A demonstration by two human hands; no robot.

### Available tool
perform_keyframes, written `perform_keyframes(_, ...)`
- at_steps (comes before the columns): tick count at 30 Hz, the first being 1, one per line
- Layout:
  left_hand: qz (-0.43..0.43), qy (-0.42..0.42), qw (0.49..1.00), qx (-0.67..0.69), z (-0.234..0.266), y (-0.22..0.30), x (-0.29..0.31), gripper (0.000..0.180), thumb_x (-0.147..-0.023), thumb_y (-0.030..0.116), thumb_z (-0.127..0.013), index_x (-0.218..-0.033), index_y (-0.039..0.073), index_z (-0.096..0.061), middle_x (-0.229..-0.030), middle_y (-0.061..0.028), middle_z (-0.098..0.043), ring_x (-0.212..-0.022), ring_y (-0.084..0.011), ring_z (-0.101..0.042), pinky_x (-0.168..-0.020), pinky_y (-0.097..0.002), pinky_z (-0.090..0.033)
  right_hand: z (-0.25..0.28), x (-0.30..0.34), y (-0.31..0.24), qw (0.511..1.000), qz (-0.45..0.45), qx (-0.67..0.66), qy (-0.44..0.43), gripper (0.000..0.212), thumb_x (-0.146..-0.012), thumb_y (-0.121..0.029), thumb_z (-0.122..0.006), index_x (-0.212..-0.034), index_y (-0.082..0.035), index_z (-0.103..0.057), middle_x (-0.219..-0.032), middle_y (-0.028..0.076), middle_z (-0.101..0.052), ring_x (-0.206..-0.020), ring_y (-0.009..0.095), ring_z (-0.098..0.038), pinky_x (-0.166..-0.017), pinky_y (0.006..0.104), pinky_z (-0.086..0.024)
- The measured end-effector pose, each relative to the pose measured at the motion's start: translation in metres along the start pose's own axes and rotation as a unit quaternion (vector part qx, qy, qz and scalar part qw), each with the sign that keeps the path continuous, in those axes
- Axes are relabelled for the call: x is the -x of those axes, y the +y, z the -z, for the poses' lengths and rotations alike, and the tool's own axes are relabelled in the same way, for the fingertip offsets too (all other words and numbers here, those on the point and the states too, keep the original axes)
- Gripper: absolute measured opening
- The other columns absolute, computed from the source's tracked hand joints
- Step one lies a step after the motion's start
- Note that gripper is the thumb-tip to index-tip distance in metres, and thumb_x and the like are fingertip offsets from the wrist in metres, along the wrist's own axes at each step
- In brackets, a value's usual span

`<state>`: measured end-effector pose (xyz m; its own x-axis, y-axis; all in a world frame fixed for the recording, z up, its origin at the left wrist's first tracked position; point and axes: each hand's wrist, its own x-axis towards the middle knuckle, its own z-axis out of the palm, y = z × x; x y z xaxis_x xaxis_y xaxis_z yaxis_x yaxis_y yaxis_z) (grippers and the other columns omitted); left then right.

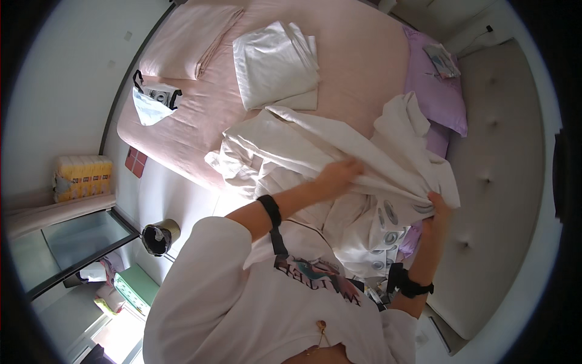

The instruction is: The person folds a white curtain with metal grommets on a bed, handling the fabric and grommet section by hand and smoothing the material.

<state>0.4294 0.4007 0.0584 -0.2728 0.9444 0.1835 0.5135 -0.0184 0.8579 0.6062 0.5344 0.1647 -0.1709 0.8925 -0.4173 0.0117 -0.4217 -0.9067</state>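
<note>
A large white sheet [315,142] lies bunched over the near side of a bed with a pink fitted sheet [364,67]. My left hand [336,175] lies flat on a fold of this white sheet, fingers pressed into the cloth. My right hand [438,209] pinches the sheet's edge by the grey padded headboard [503,176], next to a patterned pillow [379,242] with grey ovals. Both wrists wear black bands.
A folded white cloth [276,64] and a folded pink cloth [188,39] rest farther up the bed. A white bag with black straps [154,100] lies at the bed's edge. Purple pillows [433,85] sit by the headboard. A small bin [159,236] stands on the floor.
</note>
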Motion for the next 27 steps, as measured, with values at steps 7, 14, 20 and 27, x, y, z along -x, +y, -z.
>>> perform_keyframes(7, 0.030, 0.166, 0.959, -0.226, 0.066, -0.152, 0.037, 0.037, -0.057, -0.008, -0.039, -0.089, 0.006, -0.050, -0.091, -0.0120, -0.049, -0.087, -0.0287, -0.044, -0.076, -0.0354, -0.036, 0.011, 0.005, -0.057, 0.997, 0.071, 0.011, 0.031, 0.038, -0.061, 0.000, -0.054, -0.097, 0.004, -0.043, -0.091, 0.010, -0.047, -0.083, 0.021, -0.048, -0.075, 0.0312, -0.040)
perform_keyframes(14, 0.197, 0.198, 0.916, -0.289, 0.165, -0.180, 0.079, 0.018, -0.065, 0.005, -0.047, -0.079, 0.011, -0.055, -0.068, -0.0131, -0.055, -0.063, -0.0271, -0.054, -0.058, -0.0332, -0.041, 0.022, -0.035, -0.095, 0.997, 0.012, 0.010, 0.071, 0.036, -0.062, 0.000, -0.054, -0.096, 0.004, -0.044, -0.091, 0.010, -0.047, -0.085, 0.020, -0.047, -0.075, 0.0308, -0.040)
perform_keyframes(20, 0.332, -0.052, 0.937, -0.092, 0.208, -0.139, 0.074, 0.022, -0.060, 0.015, -0.060, -0.080, 0.004, -0.056, -0.067, -0.0118, -0.057, -0.060, -0.0201, -0.054, -0.057, -0.0299, -0.041, 0.032, -0.119, -0.080, 0.983, 0.102, 0.144, -0.047, 0.022, -0.069, -0.011, -0.058, -0.087, -0.003, -0.049, -0.077, 0.004, -0.051, -0.065, 0.014, -0.051, -0.059, 0.0241, -0.044)
perform_keyframes(27, 0.385, -0.298, 0.874, 0.016, 0.192, -0.043, 0.060, 0.047, -0.058, 0.027, -0.065, -0.090, -0.004, -0.051, -0.080, -0.0121, -0.056, -0.071, -0.0184, -0.052, -0.063, -0.0278, -0.041, 0.005, -0.039, -0.011, 0.994, 0.081, 0.074, 0.030, 0.014, -0.073, -0.015, -0.053, -0.080, -0.003, -0.051, -0.063, 0.002, -0.050, -0.050, 0.009, -0.045, -0.046, 0.0205, -0.039)
